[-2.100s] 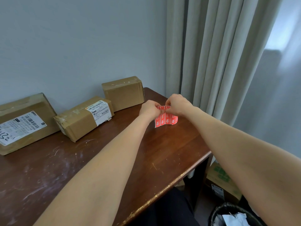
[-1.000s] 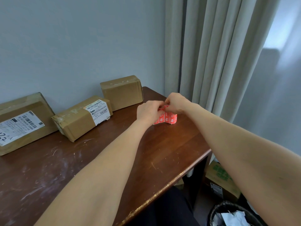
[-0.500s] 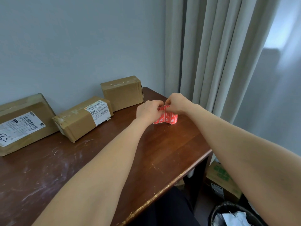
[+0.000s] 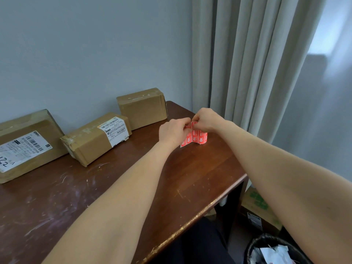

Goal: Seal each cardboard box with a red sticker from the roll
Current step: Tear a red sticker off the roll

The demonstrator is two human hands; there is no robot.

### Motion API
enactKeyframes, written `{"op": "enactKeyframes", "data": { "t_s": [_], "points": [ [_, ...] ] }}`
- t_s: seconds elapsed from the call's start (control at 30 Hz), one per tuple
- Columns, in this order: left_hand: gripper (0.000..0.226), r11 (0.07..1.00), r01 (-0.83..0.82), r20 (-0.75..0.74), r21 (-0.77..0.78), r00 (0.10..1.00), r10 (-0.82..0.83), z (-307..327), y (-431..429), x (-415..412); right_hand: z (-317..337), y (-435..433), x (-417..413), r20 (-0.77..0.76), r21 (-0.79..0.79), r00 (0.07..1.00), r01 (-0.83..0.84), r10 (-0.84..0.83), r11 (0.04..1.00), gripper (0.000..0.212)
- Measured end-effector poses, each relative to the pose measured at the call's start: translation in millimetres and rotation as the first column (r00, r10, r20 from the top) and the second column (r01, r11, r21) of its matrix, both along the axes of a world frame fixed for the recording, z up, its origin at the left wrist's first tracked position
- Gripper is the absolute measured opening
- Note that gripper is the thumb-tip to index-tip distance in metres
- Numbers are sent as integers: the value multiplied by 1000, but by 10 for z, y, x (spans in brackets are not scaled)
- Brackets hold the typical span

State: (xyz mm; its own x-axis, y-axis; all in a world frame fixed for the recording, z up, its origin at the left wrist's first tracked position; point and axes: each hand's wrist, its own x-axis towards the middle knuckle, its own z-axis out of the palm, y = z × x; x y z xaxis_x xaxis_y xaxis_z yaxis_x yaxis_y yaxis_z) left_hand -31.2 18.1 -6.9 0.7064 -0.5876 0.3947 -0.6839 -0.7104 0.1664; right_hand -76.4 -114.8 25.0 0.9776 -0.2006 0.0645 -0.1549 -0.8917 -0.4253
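A roll of red stickers (image 4: 198, 138) stands on the dark wooden table (image 4: 133, 187) near its far right corner. My left hand (image 4: 174, 131) and my right hand (image 4: 204, 119) meet at the roll's top edge, both pinching the sticker strip there. Three cardboard boxes line the wall: a large one with a white shipping label (image 4: 24, 143) at the left, a middle one with a label (image 4: 95, 138), and a plain one (image 4: 142, 108) at the back.
A grey curtain (image 4: 247, 63) hangs right behind the table's right end. Below the table's right edge stand a cardboard box with green print (image 4: 259, 208) and a black bin (image 4: 274, 250) with paper scraps. The tabletop is scratched.
The roll and both hands stay in nearly the same spot. My fingers have shifted slightly at the strip's top edge, and the loose strip end now hangs lower at the left.
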Motion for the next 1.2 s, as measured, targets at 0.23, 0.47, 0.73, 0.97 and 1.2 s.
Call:
{"op": "enactKeyframes", "data": {
  "t_s": [0.23,0.47,0.73,0.97,1.2],
  "points": [
    [36,990,-114,-286,-88,954,84,39,12,100,9,1,17,-31,-12,1000,-6,6,1000,32],
    [40,987,-126,-426,-103,902,71,13,-12,136,32,22,21,-79,-51,997,-6,2,999,37],
    [41,972,-206,-552,-113,826,111,10,-91,182,9,54,16,-45,-71,999,26,-29,997,38],
    [41,947,-291,-636,-135,759,143,-23,-89,219,5,66,16,-39,-84,998,42,-45,996,40],
    [63,915,-308,-696,-261,717,43,-26,-68,201,14,62,17,-58,-75,998,34,-39,997,41]
  ]
}}
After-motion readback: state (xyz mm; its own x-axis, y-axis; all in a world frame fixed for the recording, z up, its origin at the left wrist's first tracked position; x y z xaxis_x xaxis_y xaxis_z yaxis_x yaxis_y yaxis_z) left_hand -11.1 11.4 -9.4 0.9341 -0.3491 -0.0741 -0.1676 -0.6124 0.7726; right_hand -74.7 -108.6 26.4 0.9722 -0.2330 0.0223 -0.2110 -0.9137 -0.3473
